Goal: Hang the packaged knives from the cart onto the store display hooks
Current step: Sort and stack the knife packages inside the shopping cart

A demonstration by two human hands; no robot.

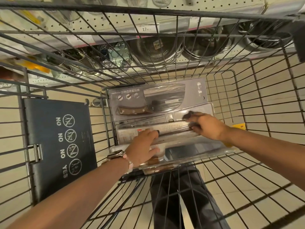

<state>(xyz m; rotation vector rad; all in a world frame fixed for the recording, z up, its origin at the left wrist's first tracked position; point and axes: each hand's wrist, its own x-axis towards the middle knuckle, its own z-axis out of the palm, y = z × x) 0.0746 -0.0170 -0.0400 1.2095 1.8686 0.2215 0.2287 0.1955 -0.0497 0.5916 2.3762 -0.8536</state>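
While reaching down into the wire shopping cart [257, 103], both hands working at the stack of packaged knives [165, 128] lying at centre frame on the cart floor.

Item 1: cleaver blister pack [153, 98], upper centre, lying flat, wooden handle showing through the plastic; touched by neither hand.

Item 2: long clear knife package [171, 128], just below the cleaver pack, crossing the stack from left to right. Left hand [142, 149] resting on its left end, fingers spread and nearly straight, pressing rather than gripping. Right hand [206, 124] curling over its right end, fingers apparently pinching the edge; blurred, so grip not certain.

Item 3: lower knife package [189, 152], lying beneath, dark blade section showing.

Handling advice, as judgement: lifting one package only, gripping by the card edges, keeping it level so the packs beneath are not dragging along; finding the hang hole before turning toward the hooks.

Also present: folded child-seat flap [61, 146] at left bearing NO/YES pictograms; wristwatch [115, 154] on the left wrist; steel bowls and strainers [156, 48] on the shelf at top.

Hidden or unclear: display hooks for knives not identifiable; count of packages in the stack uncertain; hang holes not visible; right fingertips smearing.
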